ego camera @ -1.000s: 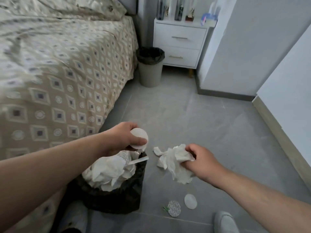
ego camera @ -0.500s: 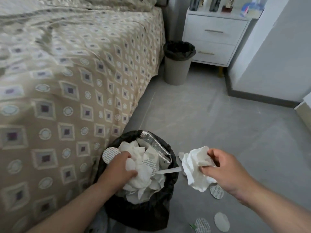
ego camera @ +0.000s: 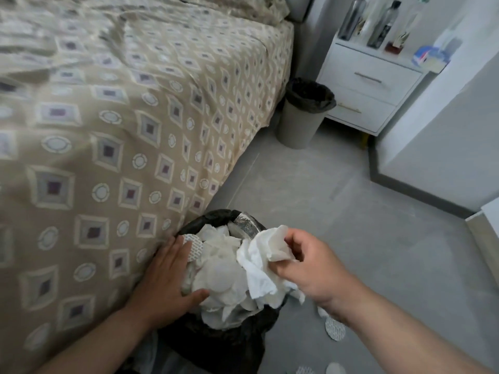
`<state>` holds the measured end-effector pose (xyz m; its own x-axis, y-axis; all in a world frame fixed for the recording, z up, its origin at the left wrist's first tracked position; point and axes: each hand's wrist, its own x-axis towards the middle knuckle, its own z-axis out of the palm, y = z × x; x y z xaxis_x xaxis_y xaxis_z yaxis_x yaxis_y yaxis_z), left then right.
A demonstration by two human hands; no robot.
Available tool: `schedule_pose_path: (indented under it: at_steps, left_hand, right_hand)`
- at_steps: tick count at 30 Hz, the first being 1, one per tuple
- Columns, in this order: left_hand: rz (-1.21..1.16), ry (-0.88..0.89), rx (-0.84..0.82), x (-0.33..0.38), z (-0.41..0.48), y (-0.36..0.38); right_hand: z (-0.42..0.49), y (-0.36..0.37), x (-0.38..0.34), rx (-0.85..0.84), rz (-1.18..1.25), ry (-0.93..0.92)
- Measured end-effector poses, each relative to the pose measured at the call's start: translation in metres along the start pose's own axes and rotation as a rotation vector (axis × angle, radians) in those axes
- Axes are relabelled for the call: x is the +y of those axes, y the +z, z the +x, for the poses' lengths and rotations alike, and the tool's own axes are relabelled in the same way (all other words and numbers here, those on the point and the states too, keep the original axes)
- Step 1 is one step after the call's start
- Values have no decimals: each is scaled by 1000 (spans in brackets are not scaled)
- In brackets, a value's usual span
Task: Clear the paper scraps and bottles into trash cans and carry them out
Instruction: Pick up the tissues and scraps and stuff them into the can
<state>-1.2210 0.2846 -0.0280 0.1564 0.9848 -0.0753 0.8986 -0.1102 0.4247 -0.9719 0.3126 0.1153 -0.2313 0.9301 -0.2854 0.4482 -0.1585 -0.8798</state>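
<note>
The right hand (ego camera: pixel 310 268) pinches a crumpled white tissue (ego camera: pixel 263 263) over the near bin (ego camera: pixel 224 344), whose glossy black liner is heaped with soft wads and round pads (ego camera: pixel 221 273). The left hand (ego camera: pixel 164 282) lies flat, fingers straight, on the heap at the rim. Quilted round pads (ego camera: pixel 334 326) lie on the smooth grey tile floor (ego camera: pixel 351 225). A patterned bedspread (ego camera: pixel 108 130) hangs beside the bin. A second bin (ego camera: pixel 305 114) stands by a white nightstand (ego camera: pixel 370 85) bearing bottles (ego camera: pixel 383 22).

Crumpled paper tissue (ego camera: pixel 259 268); glossy black plastic liner (ego camera: pixel 216 344)
</note>
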Motion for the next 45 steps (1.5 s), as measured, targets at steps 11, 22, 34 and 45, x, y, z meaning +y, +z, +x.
schedule_pose_path:
  at_steps: [11, 22, 34, 45]
  left_hand:
    - [-86, 37, 97, -16, -7, 8]
    - [-26, 129, 97, -18, -10, 10]
    - [60, 148, 66, -17, -11, 9]
    - [216, 671, -104, 83, -9, -15]
  right_hand:
    - [76, 97, 41, -105, -593, 107]
    - [52, 126, 63, -164, -856, -75]
    - [75, 117, 88, -308, -927, 98]
    - [-42, -35, 97, 53, -561, -266]
